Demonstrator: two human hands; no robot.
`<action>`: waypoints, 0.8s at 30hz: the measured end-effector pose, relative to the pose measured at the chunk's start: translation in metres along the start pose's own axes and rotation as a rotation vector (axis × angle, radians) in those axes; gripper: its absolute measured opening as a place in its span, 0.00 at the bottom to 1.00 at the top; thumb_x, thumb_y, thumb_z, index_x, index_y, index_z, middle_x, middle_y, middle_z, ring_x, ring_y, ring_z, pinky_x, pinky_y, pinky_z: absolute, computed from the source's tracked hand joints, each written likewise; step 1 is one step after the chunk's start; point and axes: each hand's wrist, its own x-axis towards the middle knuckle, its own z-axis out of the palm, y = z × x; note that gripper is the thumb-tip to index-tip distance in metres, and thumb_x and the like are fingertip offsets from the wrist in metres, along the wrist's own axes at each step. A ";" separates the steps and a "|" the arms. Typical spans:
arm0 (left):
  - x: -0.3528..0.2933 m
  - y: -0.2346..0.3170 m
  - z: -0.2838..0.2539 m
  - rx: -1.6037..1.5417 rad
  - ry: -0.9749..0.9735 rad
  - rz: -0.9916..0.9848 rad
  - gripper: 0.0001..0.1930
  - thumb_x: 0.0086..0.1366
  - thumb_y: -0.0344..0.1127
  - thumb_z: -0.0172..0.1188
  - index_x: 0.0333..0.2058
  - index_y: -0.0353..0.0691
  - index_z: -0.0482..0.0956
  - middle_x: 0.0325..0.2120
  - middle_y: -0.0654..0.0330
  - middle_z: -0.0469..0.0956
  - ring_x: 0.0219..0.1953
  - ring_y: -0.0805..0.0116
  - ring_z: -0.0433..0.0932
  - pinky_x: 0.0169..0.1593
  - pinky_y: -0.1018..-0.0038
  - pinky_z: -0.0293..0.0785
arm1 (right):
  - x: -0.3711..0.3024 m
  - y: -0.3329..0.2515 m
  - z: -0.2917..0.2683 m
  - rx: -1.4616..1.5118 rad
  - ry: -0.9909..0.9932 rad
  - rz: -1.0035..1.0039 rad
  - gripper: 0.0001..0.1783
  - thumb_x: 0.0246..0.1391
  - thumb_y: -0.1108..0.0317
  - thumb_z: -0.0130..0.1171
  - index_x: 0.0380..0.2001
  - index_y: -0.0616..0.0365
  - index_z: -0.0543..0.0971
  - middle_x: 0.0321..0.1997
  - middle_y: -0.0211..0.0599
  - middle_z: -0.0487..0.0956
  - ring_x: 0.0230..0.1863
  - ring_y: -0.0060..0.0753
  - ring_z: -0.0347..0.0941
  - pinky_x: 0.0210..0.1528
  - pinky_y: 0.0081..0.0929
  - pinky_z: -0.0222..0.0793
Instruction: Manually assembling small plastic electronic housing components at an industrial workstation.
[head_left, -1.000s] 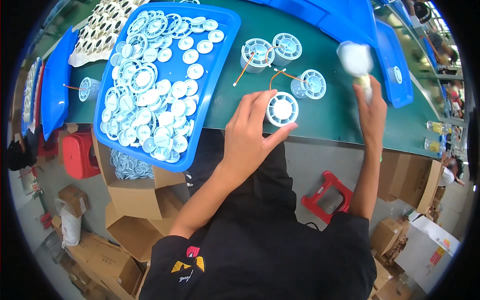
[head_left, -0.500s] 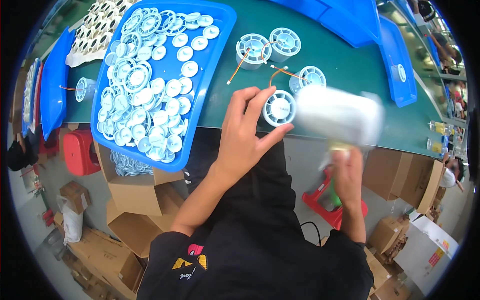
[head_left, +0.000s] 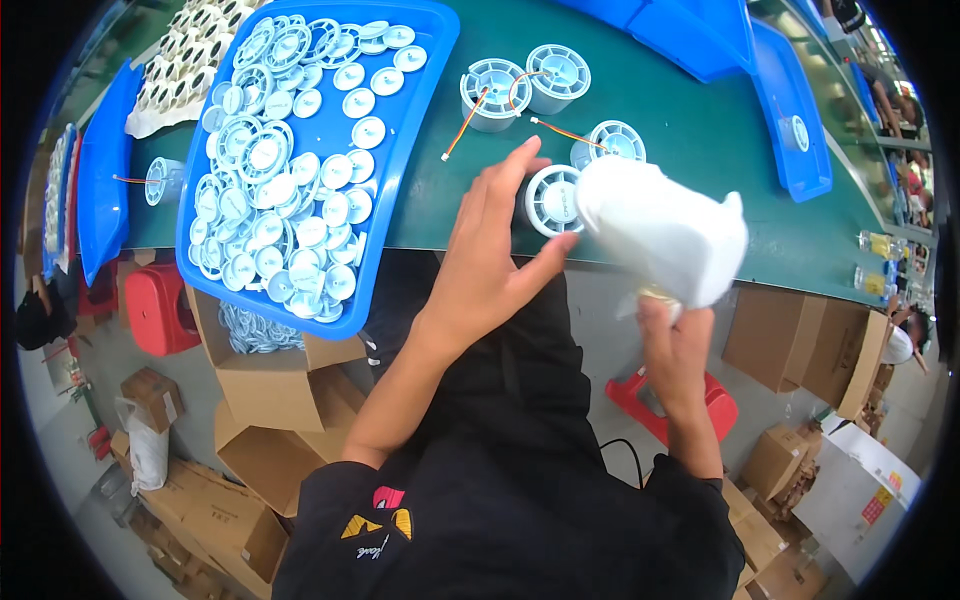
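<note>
My left hand [head_left: 485, 245] reaches over the table's near edge, thumb and fingers curved around a round, light grey-blue spoked housing [head_left: 553, 202]. Its thumb and fingertips sit at the rim. Raised in my right hand [head_left: 678, 350] is a mallet [head_left: 665, 230] with a bulky white, wrapped-looking head, slightly blurred, close to the housing's right side. Behind them stand similar housings: one [head_left: 617, 142] partly behind the mallet head, and two [head_left: 495, 92] [head_left: 558, 78] farther back. Thin orange wires with small white plugs trail from these.
A blue tray [head_left: 398, 190] of loose pale discs and spoked rings lies at the left on the green table [head_left: 690, 130]. Beyond it are another housing [head_left: 163, 182] and an egg-carton-like tray [head_left: 190, 70]. Blue bins [head_left: 690, 40] stand at the back. Cardboard boxes [head_left: 270, 385] and red stools [head_left: 160, 308] are below.
The mallet head has tilted and its blur has lessened; my right hand has shifted a little left. The left hand stays around the housing. The whole view has shifted slightly.
</note>
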 end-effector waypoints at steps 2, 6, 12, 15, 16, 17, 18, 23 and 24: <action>0.000 0.001 -0.002 0.062 -0.020 0.012 0.46 0.61 0.33 0.74 0.74 0.37 0.59 0.59 0.48 0.76 0.60 0.47 0.75 0.66 0.57 0.67 | 0.002 0.000 -0.004 0.082 0.088 -0.089 0.11 0.65 0.70 0.66 0.44 0.68 0.84 0.34 0.48 0.85 0.35 0.44 0.83 0.42 0.36 0.77; 0.005 0.003 0.001 0.040 0.022 0.022 0.47 0.60 0.35 0.75 0.74 0.37 0.59 0.59 0.48 0.76 0.60 0.47 0.75 0.66 0.56 0.67 | 0.011 0.001 -0.004 -0.077 -0.080 -0.124 0.20 0.77 0.54 0.53 0.46 0.64 0.77 0.35 0.32 0.78 0.26 0.19 0.67 0.28 0.22 0.64; 0.000 0.007 0.012 0.050 0.014 0.004 0.43 0.59 0.34 0.76 0.70 0.36 0.64 0.57 0.46 0.76 0.59 0.43 0.77 0.62 0.56 0.72 | -0.010 0.011 0.006 0.410 0.172 -0.053 0.32 0.75 0.39 0.51 0.51 0.64 0.71 0.35 0.38 0.77 0.24 0.22 0.71 0.25 0.22 0.68; -0.001 0.013 0.022 0.052 0.010 -0.002 0.36 0.58 0.30 0.77 0.63 0.36 0.69 0.57 0.46 0.77 0.57 0.46 0.79 0.60 0.61 0.75 | -0.021 0.023 0.017 0.430 0.189 -0.077 0.32 0.76 0.38 0.49 0.53 0.61 0.69 0.36 0.38 0.77 0.24 0.22 0.71 0.25 0.23 0.67; -0.001 0.015 0.027 0.042 -0.004 -0.007 0.36 0.59 0.30 0.77 0.63 0.36 0.69 0.57 0.46 0.77 0.57 0.45 0.79 0.61 0.60 0.75 | -0.024 0.026 0.021 0.484 0.225 0.012 0.32 0.76 0.38 0.49 0.53 0.61 0.69 0.36 0.38 0.76 0.24 0.22 0.70 0.25 0.22 0.67; 0.000 0.018 0.031 0.045 -0.024 0.009 0.36 0.59 0.30 0.77 0.63 0.36 0.69 0.56 0.47 0.77 0.57 0.44 0.79 0.61 0.60 0.75 | -0.028 0.030 0.022 0.538 0.261 0.105 0.31 0.76 0.38 0.50 0.53 0.61 0.69 0.35 0.38 0.76 0.24 0.22 0.70 0.25 0.21 0.66; 0.002 0.018 0.037 0.034 -0.028 0.011 0.36 0.59 0.30 0.77 0.63 0.36 0.69 0.56 0.47 0.77 0.57 0.44 0.79 0.61 0.60 0.75 | -0.030 0.033 0.020 0.560 0.307 0.146 0.29 0.76 0.39 0.50 0.53 0.59 0.70 0.35 0.35 0.76 0.24 0.21 0.69 0.25 0.21 0.65; 0.036 0.000 0.068 0.036 0.051 0.039 0.34 0.62 0.32 0.74 0.64 0.36 0.68 0.59 0.43 0.78 0.60 0.42 0.79 0.61 0.58 0.75 | -0.017 0.033 0.011 0.627 0.351 0.298 0.26 0.78 0.44 0.49 0.55 0.60 0.71 0.32 0.30 0.73 0.25 0.18 0.67 0.25 0.20 0.64; 0.047 -0.004 0.068 0.057 0.075 0.040 0.33 0.63 0.32 0.74 0.64 0.36 0.68 0.58 0.43 0.78 0.59 0.44 0.80 0.60 0.59 0.76 | -0.014 0.033 0.012 0.580 0.326 0.362 0.26 0.78 0.45 0.49 0.57 0.60 0.71 0.31 0.29 0.72 0.24 0.17 0.67 0.24 0.19 0.63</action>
